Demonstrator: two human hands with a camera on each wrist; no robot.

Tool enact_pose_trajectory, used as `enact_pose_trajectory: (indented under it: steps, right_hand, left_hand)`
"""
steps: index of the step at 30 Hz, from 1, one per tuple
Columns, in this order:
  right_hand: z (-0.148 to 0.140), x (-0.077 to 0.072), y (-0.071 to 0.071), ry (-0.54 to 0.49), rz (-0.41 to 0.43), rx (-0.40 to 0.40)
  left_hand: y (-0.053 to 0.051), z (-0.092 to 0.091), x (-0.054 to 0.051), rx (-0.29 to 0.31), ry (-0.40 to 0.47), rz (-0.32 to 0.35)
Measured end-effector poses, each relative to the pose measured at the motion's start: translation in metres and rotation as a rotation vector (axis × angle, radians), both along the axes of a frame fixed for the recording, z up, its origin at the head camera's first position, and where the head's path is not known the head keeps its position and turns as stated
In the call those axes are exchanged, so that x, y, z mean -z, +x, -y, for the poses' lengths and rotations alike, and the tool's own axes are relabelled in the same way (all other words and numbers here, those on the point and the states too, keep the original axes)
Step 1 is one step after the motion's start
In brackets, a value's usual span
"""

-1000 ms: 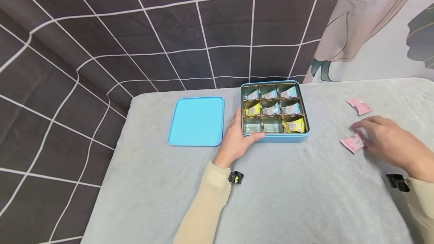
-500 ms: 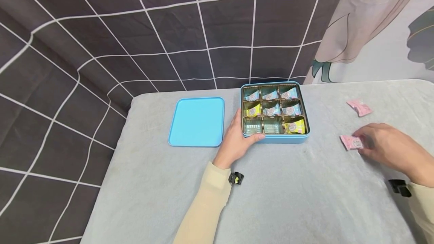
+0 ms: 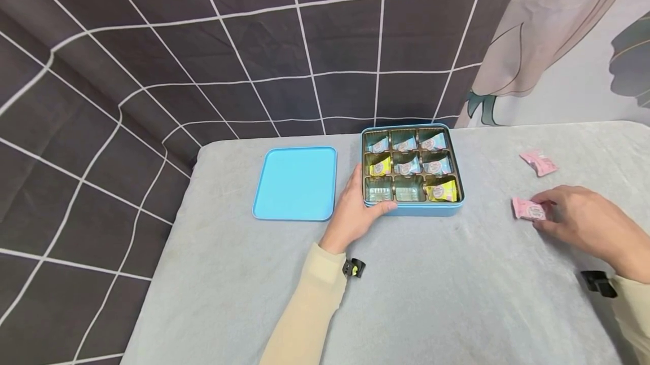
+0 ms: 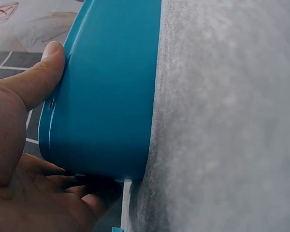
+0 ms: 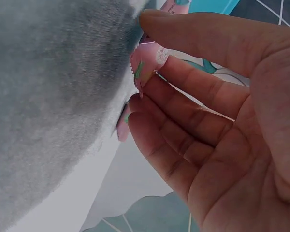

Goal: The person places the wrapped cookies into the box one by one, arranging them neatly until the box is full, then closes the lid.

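At the near left corner of a blue tin (image 3: pixel 429 209), my left hand (image 3: pixel 350 207) grips it, thumb on the front side and fingers along the left side. The tin's divided insert bears yellow and blue wrapped candies, such as a yellow candy (image 3: pixel 442 190) in the near right compartment. Two near compartments, left and middle, hold no candy. To the right, my right hand (image 3: pixel 584 224) pinches a pink wrapped candy (image 3: pixel 528 209) on the cloth. In the right wrist view, that pink candy (image 5: pixel 147 60) lies between thumb and index finger, the other fingers loosely bent.
Left of the tin lies a flat light-blue lid (image 3: pixel 294 184). A second pink candy (image 3: pixel 539 162) rests beyond my right hand. Grey cloth (image 3: pixel 431 297) covers the table. Behind it hangs a dark curtain with white grid lines (image 3: pixel 340 32).
My right hand has closed its thumb and index finger on the nearer pink candy, which has turned to lie more sideways. The left hand and tin stay put.
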State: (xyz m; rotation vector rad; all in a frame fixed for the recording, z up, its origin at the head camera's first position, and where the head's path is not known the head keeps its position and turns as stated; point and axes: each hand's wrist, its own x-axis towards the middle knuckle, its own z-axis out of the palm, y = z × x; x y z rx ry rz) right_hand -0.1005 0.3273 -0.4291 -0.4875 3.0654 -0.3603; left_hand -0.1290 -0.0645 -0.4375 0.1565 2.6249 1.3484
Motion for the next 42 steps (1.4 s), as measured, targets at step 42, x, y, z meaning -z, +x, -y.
enact_pose_trajectory:
  steps: [42]
  right_hand:
    - [0.018, -0.022, 0.002, -0.068, -0.235, -0.064]
  left_hand:
    - [0.001, 0.0, 0.001, 0.007, 0.003, -0.009]
